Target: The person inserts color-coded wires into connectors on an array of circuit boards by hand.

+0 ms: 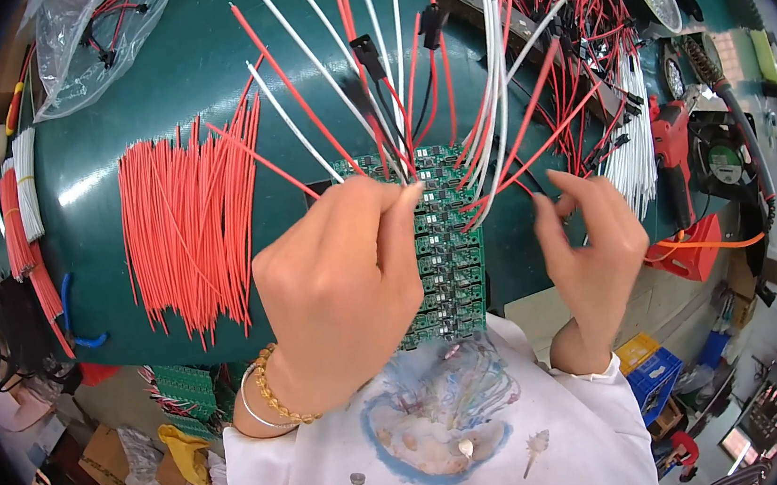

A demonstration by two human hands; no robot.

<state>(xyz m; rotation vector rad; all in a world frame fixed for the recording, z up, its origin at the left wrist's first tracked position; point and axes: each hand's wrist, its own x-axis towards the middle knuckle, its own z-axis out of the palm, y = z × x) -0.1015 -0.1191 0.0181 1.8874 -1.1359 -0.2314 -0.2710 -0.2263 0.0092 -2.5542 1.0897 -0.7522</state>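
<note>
**Hands at a panel of green circuit boards, red and white wires fanning up**

A clear plastic bag (93, 42) with a few red and black leads inside lies at the upper left of the dark green surface (165, 95). Low on the right, off the surface, sit a yellow crate (637, 350) and a blue crate (656, 377), and a red box (697, 246) stands by the surface's right edge.

The left hand (340, 281) is closed, its fingers pinched together on a bunch of red and white wires (376, 121) just where they meet the green circuit board panel (448, 236); the hand covers the left part of the panel. A beaded bracelet and a thin bangle ring its wrist.

The right hand (592, 240) is loosely open, fingers curled and apart, its fingertips touching thin red leads at the panel's right edge; whether it grips one I cannot tell.

The panel lies between the two hands, close to the person's chest, with wires rising from it in a fan. A sheaf of loose red wires (188, 230) lies flat on the surface left of the left hand, apart from it.
</note>
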